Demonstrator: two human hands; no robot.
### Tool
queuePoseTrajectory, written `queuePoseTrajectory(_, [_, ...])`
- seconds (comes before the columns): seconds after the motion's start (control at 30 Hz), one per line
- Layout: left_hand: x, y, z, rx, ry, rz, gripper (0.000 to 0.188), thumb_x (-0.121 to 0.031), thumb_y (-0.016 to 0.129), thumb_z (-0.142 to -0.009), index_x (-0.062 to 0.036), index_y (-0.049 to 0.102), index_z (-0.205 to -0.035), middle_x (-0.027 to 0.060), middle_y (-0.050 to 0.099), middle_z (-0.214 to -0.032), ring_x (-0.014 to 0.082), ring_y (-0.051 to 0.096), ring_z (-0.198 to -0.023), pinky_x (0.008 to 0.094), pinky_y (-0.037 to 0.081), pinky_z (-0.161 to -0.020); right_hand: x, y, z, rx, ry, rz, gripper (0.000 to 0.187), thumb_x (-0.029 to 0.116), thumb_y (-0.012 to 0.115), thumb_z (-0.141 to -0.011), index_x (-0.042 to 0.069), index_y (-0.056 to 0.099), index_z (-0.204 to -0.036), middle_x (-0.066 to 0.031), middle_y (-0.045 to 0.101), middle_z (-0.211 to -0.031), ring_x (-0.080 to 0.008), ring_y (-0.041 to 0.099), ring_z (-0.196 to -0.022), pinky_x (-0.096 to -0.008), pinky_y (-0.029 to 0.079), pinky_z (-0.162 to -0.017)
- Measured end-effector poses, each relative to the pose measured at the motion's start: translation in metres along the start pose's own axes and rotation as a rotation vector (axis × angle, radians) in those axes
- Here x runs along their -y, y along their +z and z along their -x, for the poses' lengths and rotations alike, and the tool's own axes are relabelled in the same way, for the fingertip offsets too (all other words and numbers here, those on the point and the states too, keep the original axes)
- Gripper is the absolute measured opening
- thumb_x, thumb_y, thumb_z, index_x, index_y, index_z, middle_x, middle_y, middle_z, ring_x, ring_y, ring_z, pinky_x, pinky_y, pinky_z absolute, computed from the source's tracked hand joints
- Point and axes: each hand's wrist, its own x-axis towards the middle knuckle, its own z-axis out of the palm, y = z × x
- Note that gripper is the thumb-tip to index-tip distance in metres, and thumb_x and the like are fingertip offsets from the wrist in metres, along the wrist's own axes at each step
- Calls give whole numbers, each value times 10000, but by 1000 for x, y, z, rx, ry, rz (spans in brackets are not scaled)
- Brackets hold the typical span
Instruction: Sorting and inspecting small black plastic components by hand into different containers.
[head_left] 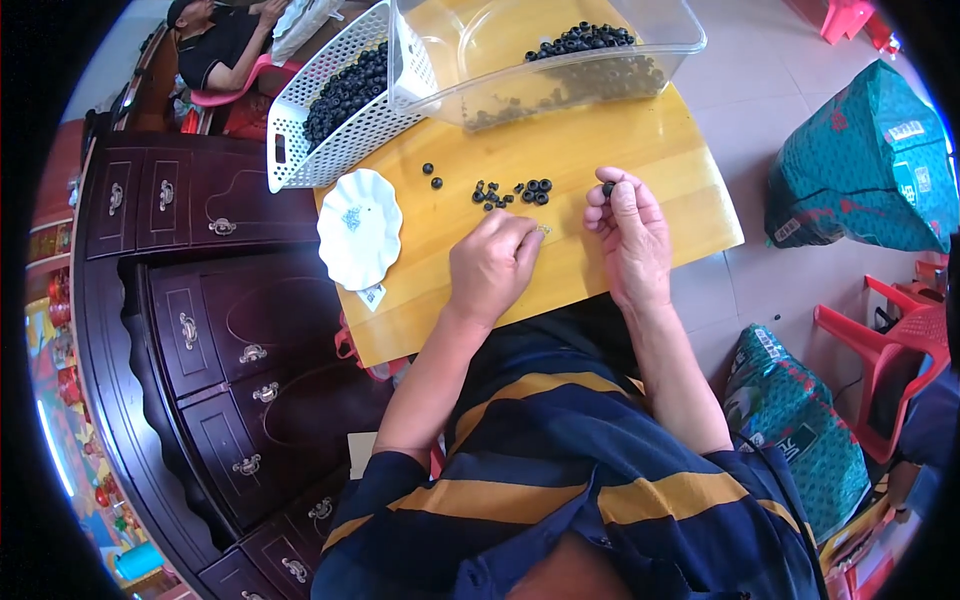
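Clear tub (pixel 660 40) and white basket (pixel 330 150) hold black rings (pixel 585 40).

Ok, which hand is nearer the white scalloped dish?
Left. The left hand rests on the table just right of the white dish; the right hand is farther right, pinching a black ring.

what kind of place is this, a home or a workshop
Probably a home used for small piecework. A dark carved wooden cabinet stands beside a small wooden table, red plastic chairs sit on a tiled floor, and bins hold many small black rings.
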Motion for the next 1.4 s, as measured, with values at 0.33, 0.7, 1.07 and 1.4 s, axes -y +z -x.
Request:
queuePoseTrajectory(0.33, [4, -8, 7, -40, -96, 108, 48, -7, 681, -839, -24, 638, -850, 93, 642, -754, 225, 640, -595, 334, 507, -556, -1, 2, 3, 21, -36, 122, 319, 256, 525, -1057, 9, 611, -1239, -19, 628, -924, -96, 572, -812, -233, 485, -778])
queuePoseTrajectory(0.7, [-11, -6, 7, 129, -101, 207, 136, 49, 641, -804, 4, 706, -914, 103, 655, -759, 177, 594, -578, 286, 462, -553, 0, 4, 3, 12, -18, 139, 336, 290, 530, -1055, 20, 623, -1232, -6, 628, -912, -87, 574, -799, -231, 484, -758])
queuePoseTrajectory(1.07, [19, -10, 1, 74, -240, 225, 180, 46, 624, -820, 35, 705, -981, 64, 627, -724, 71, 523, -570, 238, 434, -548, 1, 4, 4, 20, 6, 166, 329, 292, 539, -1051, 26, 628, -1223, -5, 630, -913, -87, 575, -799, -231, 488, -765])
queuePoseTrajectory(1.4, [15, -18, 19, 8, -330, 322, 85, 42, 683, -834, 19, 674, -915, -17, 624, -715, 15, 525, -604, 192, 429, -549, -7, 6, 5, 89, 1, 217, 242, 207, 581, -1029, 38, 606, -1201, -32, 649, -930, -92, 582, -804, -236, 483, -767])
